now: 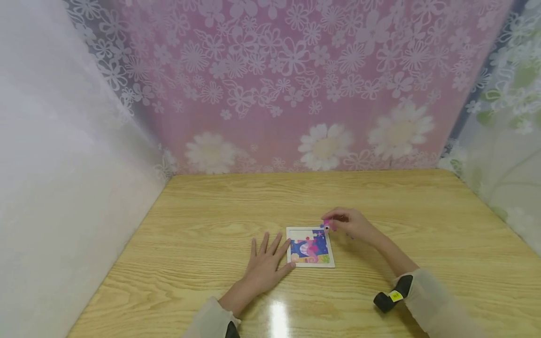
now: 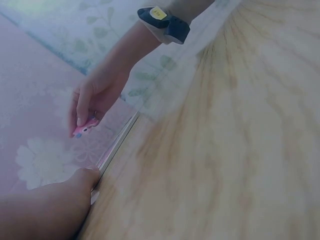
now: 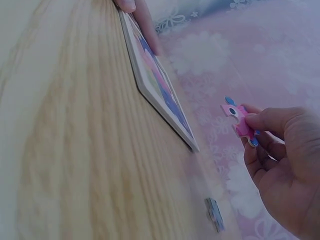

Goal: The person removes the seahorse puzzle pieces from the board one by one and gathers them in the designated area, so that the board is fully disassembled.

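A small jigsaw puzzle in a white-framed tray lies on the wooden table, its picture showing a pink sea creature on blue. The tray's upper left part shows bare white. My left hand is flat with fingers spread, its thumb and a fingertip touching the tray's left edge. Above the tray's upper right corner, my right hand pinches a pink puzzle piece with a printed eye and blue tabs between thumb and fingers. Another loose puzzle piece lies on the table below the right hand.
The wooden table reaches back to a pink flowered curtain. A white wall or sheet stands on the left, and a leaf-patterned curtain hangs on the right. A black wrist strap sits on the right sleeve.
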The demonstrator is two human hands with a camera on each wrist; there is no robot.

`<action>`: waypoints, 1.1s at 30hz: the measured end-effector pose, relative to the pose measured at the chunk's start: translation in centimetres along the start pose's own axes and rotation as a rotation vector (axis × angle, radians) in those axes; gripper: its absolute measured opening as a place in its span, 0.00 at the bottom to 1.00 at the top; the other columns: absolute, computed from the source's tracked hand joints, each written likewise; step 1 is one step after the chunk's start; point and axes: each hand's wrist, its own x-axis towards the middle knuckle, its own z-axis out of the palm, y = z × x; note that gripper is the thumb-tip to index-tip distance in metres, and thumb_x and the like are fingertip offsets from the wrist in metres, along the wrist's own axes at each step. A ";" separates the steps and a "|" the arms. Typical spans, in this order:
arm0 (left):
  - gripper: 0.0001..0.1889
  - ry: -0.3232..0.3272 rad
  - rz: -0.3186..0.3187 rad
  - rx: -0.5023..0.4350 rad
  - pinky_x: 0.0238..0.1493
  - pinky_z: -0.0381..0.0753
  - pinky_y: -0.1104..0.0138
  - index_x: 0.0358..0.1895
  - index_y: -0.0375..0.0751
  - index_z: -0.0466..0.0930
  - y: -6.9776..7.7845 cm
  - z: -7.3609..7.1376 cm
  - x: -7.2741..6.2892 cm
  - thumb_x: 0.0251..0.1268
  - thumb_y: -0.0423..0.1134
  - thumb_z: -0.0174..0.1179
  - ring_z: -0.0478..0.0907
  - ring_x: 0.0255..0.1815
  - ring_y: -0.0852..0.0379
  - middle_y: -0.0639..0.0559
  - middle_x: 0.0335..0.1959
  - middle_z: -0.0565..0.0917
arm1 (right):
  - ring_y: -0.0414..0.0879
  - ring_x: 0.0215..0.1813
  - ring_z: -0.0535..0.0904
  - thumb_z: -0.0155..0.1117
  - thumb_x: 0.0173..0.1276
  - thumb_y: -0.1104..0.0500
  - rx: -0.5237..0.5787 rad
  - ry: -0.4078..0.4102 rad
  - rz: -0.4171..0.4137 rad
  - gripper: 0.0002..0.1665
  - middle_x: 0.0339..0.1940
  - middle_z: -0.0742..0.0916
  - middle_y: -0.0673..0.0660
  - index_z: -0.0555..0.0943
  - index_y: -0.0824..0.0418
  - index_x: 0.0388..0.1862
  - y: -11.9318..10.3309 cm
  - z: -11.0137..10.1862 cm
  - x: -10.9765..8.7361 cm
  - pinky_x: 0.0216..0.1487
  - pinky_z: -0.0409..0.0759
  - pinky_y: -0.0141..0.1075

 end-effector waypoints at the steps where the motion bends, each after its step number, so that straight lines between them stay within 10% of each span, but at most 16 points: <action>1: 0.35 0.000 0.000 -0.003 0.62 0.31 0.41 0.72 0.55 0.51 0.0 0.0 0.0 0.66 0.67 0.32 0.37 0.71 0.41 0.50 0.72 0.49 | 0.48 0.38 0.78 0.54 0.69 0.64 0.004 0.001 0.000 0.12 0.41 0.82 0.59 0.80 0.66 0.47 0.0 -0.3 -0.1 0.38 0.78 0.38; 33: 0.35 -0.002 -0.003 -0.005 0.62 0.31 0.41 0.72 0.56 0.52 0.1 -0.1 0.0 0.66 0.67 0.32 0.37 0.71 0.41 0.50 0.72 0.50 | 0.46 0.30 0.77 0.55 0.68 0.68 -0.023 0.038 -0.022 0.13 0.31 0.82 0.59 0.78 0.73 0.48 2.2 -5.5 -3.6 0.33 0.79 0.39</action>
